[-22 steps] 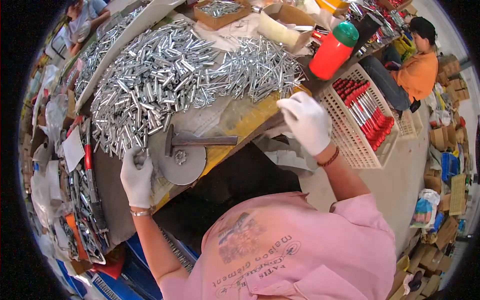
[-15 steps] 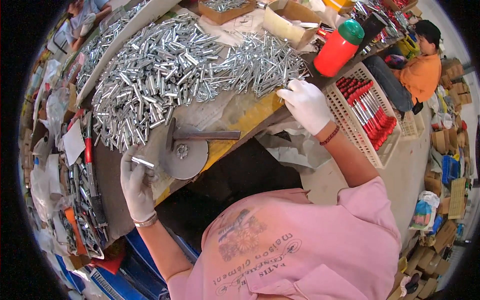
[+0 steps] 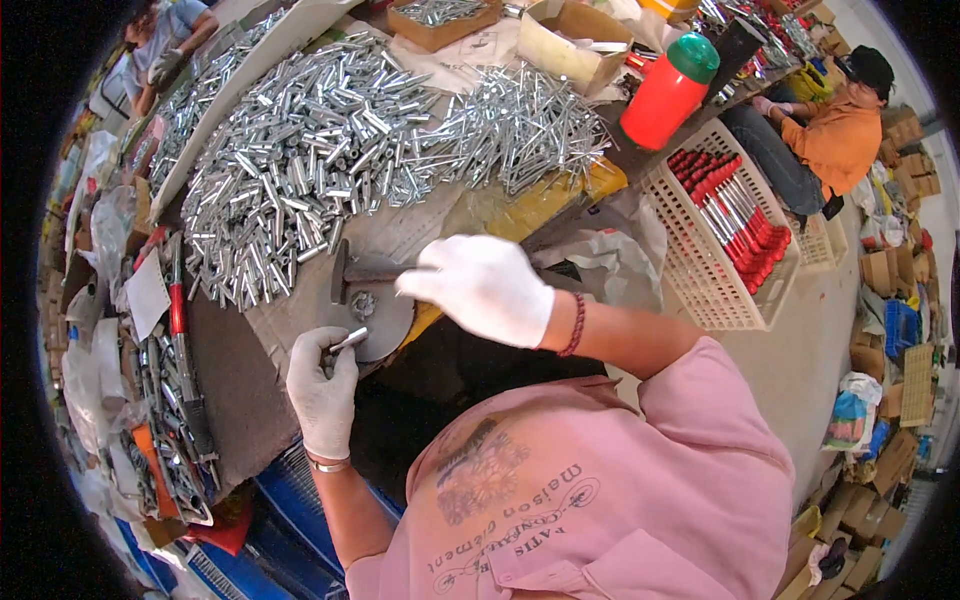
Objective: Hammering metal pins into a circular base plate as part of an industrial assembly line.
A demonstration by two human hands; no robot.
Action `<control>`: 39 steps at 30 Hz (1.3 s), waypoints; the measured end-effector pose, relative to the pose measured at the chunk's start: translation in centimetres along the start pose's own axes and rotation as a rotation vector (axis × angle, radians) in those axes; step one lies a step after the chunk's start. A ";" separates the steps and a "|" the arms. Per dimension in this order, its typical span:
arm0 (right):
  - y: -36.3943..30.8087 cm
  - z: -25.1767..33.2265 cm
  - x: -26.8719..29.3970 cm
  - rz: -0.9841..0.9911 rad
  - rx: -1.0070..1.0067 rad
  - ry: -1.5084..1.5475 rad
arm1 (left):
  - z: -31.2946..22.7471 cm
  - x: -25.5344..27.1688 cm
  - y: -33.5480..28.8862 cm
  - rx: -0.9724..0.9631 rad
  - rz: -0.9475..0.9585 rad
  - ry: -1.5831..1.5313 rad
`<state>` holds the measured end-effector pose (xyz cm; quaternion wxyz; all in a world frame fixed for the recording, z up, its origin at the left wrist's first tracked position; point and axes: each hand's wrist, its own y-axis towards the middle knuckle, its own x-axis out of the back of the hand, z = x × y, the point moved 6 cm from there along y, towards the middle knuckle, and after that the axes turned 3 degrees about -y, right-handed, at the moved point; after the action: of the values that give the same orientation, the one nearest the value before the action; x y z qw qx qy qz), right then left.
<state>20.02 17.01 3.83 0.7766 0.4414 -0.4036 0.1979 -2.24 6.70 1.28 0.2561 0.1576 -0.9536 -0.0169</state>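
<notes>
We've a short silver metal tube [image 3: 350,339] pinched in our white-gloved L hand [image 3: 322,395], near the flat round grey metal disc [image 3: 388,332]. White-gloved R hand [image 3: 485,290] is up & R of tube, fingers bunched, by the dark hammer's handle [image 3: 375,270]; can't tell if it grips anything. L forearm [image 3: 352,510] runs up, R forearm [image 3: 635,337] comes in from R.

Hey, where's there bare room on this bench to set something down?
The dark bench top is bare between the left hand and the red-and-black tool, just this side of the tube pile. It's crowded under that pile and the thin rods, and around the disc where the hammer lies.
</notes>
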 end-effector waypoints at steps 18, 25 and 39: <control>2.7 2.9 -4.9 0.301 0.082 0.096 | 0.5 0.2 -0.5 -0.113 -0.028 0.159; 2.6 2.7 -5.1 0.325 0.104 0.117 | 0.0 0.0 -0.7 -0.165 -0.033 0.205; 2.4 2.7 -5.8 0.299 0.134 0.229 | 0.2 -0.8 -0.9 -0.212 -0.022 0.100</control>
<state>13.75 16.31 1.23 0.7482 0.4019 -0.3597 0.3865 -1.42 6.08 0.57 0.3184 0.1407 -0.9307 -0.1124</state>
